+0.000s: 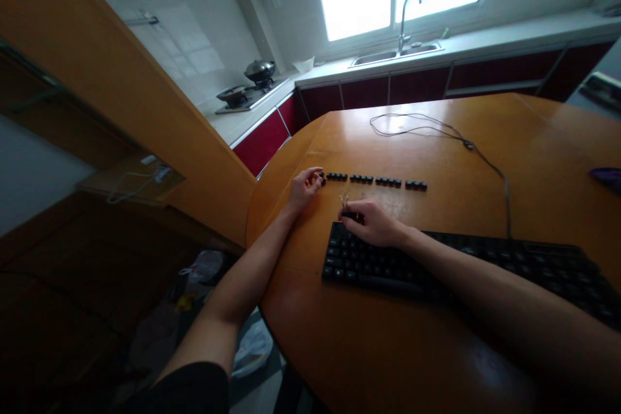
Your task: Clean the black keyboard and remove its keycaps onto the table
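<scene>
A black keyboard lies on the wooden table, its left part under my right hand. The fingers of that hand are closed around a wire keycap puller, whose thin metal loops stick up past the fingertips; its dark handle is mostly hidden. My left hand rests at the left end of a row of loose black keycaps, thumb and forefinger pinched on a small keycap. The row stands in several short groups, beyond the keyboard.
A thin black cable runs from the keyboard and loops on the table. A dark purple object lies at the right edge. Behind are a counter with a sink and a stove with a lidded pan. A wooden post stands left.
</scene>
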Demonstrator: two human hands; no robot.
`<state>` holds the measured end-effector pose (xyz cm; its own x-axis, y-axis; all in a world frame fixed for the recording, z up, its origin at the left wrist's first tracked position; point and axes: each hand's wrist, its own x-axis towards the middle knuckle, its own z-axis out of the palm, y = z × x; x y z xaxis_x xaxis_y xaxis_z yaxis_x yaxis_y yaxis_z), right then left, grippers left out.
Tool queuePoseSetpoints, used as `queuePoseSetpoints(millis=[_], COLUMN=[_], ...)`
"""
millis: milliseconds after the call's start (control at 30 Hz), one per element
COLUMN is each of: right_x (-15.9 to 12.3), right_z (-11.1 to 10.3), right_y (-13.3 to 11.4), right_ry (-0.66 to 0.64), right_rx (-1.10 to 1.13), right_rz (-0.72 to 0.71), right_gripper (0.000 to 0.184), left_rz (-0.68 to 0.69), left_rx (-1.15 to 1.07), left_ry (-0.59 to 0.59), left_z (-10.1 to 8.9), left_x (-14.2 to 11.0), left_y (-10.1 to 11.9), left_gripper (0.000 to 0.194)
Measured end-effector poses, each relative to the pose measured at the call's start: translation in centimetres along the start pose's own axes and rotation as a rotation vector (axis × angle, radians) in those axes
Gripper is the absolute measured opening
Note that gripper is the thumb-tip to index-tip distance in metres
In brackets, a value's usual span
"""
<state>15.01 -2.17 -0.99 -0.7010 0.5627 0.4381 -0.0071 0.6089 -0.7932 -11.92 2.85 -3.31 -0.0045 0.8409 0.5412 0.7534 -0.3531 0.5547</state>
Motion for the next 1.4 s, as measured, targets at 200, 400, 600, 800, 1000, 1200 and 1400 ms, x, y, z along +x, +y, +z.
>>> queuePoseSetpoints(millis=[200,400,600,800,1000,1200,1400], right_x=[0.0,0.3,1.1,1.8,1.9,1.8,1.6], right_z=[-0.3,-0.1,0.3,0.1,-0.1,0.0,-0.1], right_y=[-0.5,0.0,1.2,1.5,2.6,3.3,3.1], right_ry=[-0.070,-0.012,0.067,0.217,0.407,0.480,0.410], right_rx=[-0.100,-0.132,0.195,0.355,0.337,0.246,0.101], right_rz=[-0.060,0.126,0.355,0.461,0.455,0.420,0.295], right_gripper=[0.012,0.022,0.024,0.021,0.020,0.023,0.029], left_rz=[-0.027,-0.043,-0.050,0.030,0.179,0.159,0.167], left_rx=[-0.041,-0.075,-0.074,-0.071,-0.085,-0.226,-0.273], left_ry=[0.009,-0.014,-0.035,-0.096,-0.236,-0.484,-0.507], left_z=[-0.1,0.0,-0.1,0.1,0.3,0.4,0.9], left_x=[0.0,-0.1,-0.2,-0.5,-1.0,-1.6,-2.0], left_y=[0.3,0.7,0.9,1.7,4.3,6.3,6.6], left_gripper=[0.029,0.029,0.029,0.021,0.020,0.024,0.031])
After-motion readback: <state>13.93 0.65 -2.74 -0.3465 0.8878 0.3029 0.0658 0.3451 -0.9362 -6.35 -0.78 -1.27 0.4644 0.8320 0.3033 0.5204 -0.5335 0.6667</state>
